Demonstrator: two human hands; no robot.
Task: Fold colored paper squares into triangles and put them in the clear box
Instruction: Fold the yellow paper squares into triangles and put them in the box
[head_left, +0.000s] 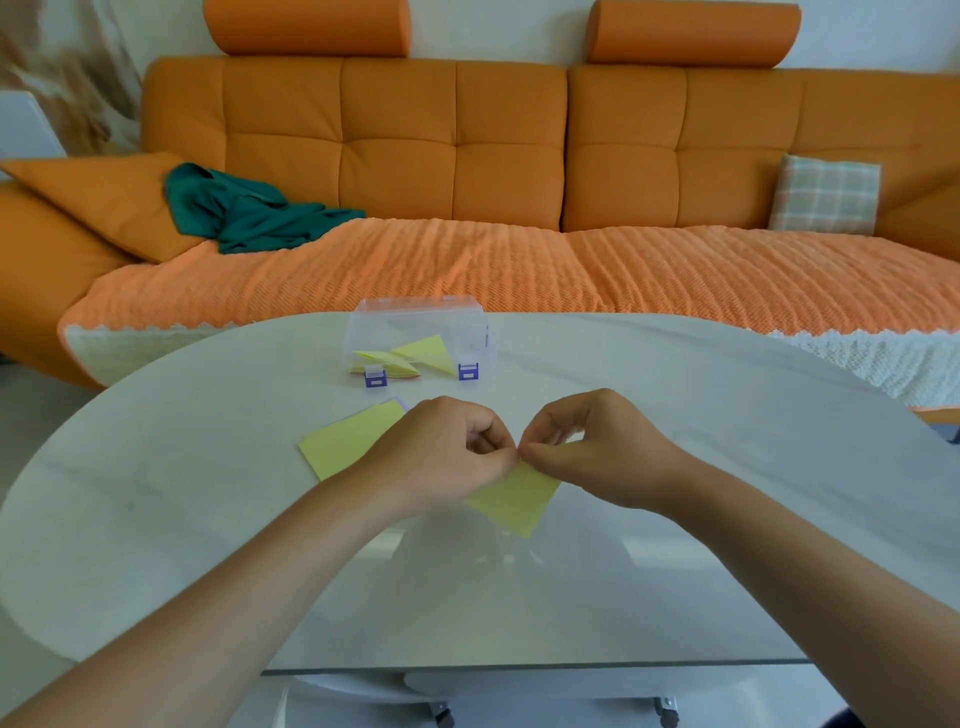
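Observation:
A yellow paper square (515, 500) hangs just above the table, held up between both hands. My left hand (451, 453) pinches its top corner from the left, and my right hand (597, 451) pinches the same corner from the right, thumbs almost touching. A small stack of paper squares (347, 437), yellow on top with a purple edge peeking out behind, lies flat to the left of my left hand. Beyond the hands stands the clear box (418, 321) with purple latches, holding folded yellow triangles (425, 353) and something orange beneath them.
The white oval table (208, 509) has a glass section toward me. Behind it runs an orange sofa (467, 156) with a green cloth (249, 210) and a plaid cushion (826, 193).

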